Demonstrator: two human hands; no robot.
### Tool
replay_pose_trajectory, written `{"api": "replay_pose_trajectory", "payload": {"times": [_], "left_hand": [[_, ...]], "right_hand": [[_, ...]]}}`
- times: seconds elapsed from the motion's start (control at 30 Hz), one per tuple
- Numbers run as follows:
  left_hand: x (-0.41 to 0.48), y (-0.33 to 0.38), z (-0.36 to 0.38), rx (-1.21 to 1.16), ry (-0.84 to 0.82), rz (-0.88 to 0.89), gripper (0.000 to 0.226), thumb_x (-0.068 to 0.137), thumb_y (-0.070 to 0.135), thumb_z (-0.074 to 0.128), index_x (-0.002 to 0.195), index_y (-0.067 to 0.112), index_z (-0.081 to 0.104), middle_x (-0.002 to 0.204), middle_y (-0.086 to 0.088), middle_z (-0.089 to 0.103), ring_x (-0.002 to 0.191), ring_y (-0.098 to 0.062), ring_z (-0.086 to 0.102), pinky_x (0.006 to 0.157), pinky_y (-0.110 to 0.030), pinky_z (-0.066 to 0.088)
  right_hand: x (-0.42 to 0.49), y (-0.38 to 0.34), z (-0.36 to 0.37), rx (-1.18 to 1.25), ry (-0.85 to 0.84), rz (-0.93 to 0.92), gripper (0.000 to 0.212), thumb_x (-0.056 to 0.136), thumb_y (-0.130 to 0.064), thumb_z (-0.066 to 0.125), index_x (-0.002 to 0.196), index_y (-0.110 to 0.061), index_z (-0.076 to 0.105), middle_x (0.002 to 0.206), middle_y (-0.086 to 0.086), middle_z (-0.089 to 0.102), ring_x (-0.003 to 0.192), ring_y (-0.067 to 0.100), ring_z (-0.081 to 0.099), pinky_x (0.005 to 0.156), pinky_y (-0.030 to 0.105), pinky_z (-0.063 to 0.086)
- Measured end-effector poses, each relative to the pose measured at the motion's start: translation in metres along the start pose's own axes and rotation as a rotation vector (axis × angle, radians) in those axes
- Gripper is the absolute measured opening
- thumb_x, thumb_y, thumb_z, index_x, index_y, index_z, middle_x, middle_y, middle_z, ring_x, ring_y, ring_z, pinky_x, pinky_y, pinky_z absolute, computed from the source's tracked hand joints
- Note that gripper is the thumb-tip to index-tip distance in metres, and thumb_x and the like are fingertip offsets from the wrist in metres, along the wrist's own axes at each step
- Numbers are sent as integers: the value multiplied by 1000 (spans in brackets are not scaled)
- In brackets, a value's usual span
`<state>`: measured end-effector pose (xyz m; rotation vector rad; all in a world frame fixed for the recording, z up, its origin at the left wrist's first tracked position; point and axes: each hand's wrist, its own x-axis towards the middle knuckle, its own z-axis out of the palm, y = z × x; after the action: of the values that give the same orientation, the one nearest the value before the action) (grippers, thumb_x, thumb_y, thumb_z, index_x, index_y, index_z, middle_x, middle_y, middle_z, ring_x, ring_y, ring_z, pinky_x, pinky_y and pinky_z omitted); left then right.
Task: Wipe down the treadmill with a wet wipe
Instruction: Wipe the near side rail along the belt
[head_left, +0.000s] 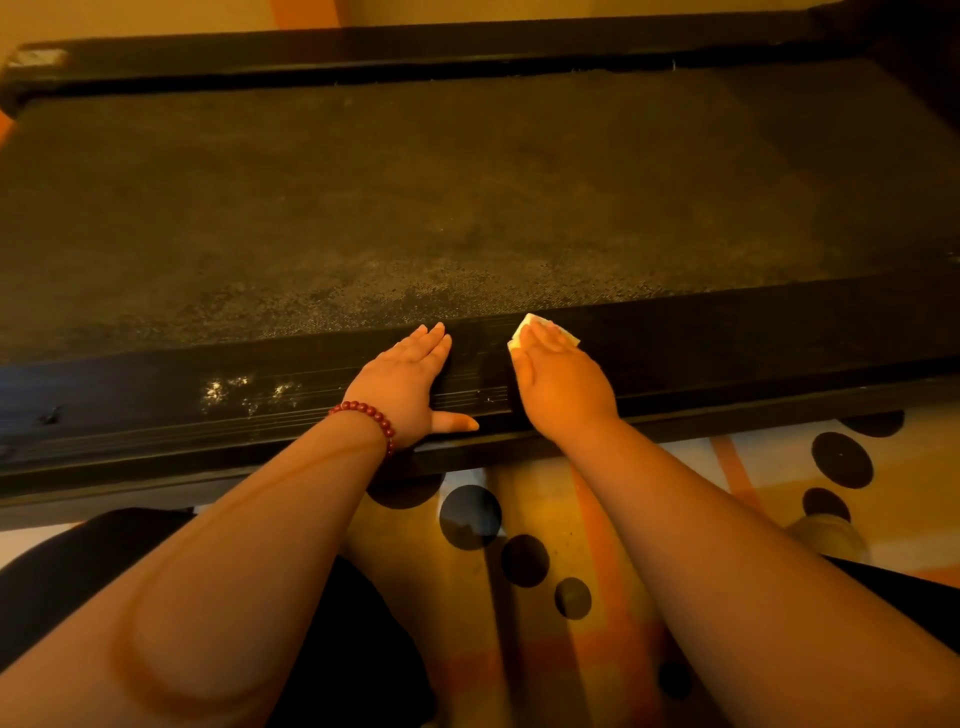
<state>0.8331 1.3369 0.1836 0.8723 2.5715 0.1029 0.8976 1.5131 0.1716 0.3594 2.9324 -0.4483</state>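
Pressing wet wipe (545, 328) flat, both hands on treadmill rail (727, 343).

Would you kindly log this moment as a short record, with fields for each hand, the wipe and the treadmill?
left hand: flat on the near side rail, fingers straight, beaded bracelet on the wrist
right hand: flat, pressing the wet wipe onto the same rail
wet wipe: white, mostly under the fingers, corners showing
belt: dusty, pale patches near the rail
white specks: on the rail, beyond the left hand
floor: patterned mat with dark circles
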Motion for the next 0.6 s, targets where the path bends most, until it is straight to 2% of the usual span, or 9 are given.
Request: {"api": "replay_pose_trajectory", "payload": {"times": [0.1,0.17,0.3,0.37,0.43,0.5,0.53,0.6], "left_hand": [[-1,0,1,-10,24,18,108,76,69,57,153,19,0,160,4,-8,146,-12,-6,116,-30,2],[-2,-1,1,-24,37,24,108,77,69,58,153,18,0,160,5,-8,146,-11,-6,115,-29,1],[0,-2,0,-34,44,34,111,75,70,59,153,18,0,160,4,-7,147,-12,-6,116,-29,1],[1,-3,1,-42,47,35,111,74,70,59,153,19,1,160,5,-6,147,-11,-5,116,-29,1],[1,-4,2,-42,52,41,111,74,70,59,153,19,1,160,5,-7,146,-11,-6,115,-28,1],[1,-4,2,-40,57,45,110,75,70,58,153,19,1,160,5,-7,146,-10,-6,115,-27,0],[2,-5,2,-41,56,48,110,75,71,58,153,19,0,160,5,-7,146,-10,-6,115,-27,0],[2,-5,2,-40,55,49,111,74,71,58,153,19,0,160,5,-7,146,-11,-6,115,-27,0]], "right_hand": [[-10,-13,2,29,-97,-208,50,105,-35,23,152,-18,22,160,-1,17,147,12,14,115,32,20],[-13,-4,-1,16,-121,-273,51,105,-38,24,153,-20,21,161,-4,15,147,10,12,116,33,18],[11,20,1,-6,-32,-51,55,103,-40,15,151,-17,26,159,1,21,145,16,22,113,38,30],[17,10,1,8,-25,-2,57,102,-41,14,151,-15,25,159,3,21,145,17,23,114,38,30],[11,-6,2,28,-64,-122,52,104,-39,21,151,-16,27,159,2,22,144,17,24,112,36,29],[-1,-15,1,16,-112,-259,52,104,-38,27,152,-18,23,161,-1,16,147,13,15,115,34,22],[-3,-12,0,13,-118,-281,53,104,-39,27,153,-19,22,161,-2,14,147,12,12,116,34,19],[6,3,0,9,-85,-221,54,103,-41,21,152,-19,24,160,-1,17,146,14,17,115,37,24]]}}
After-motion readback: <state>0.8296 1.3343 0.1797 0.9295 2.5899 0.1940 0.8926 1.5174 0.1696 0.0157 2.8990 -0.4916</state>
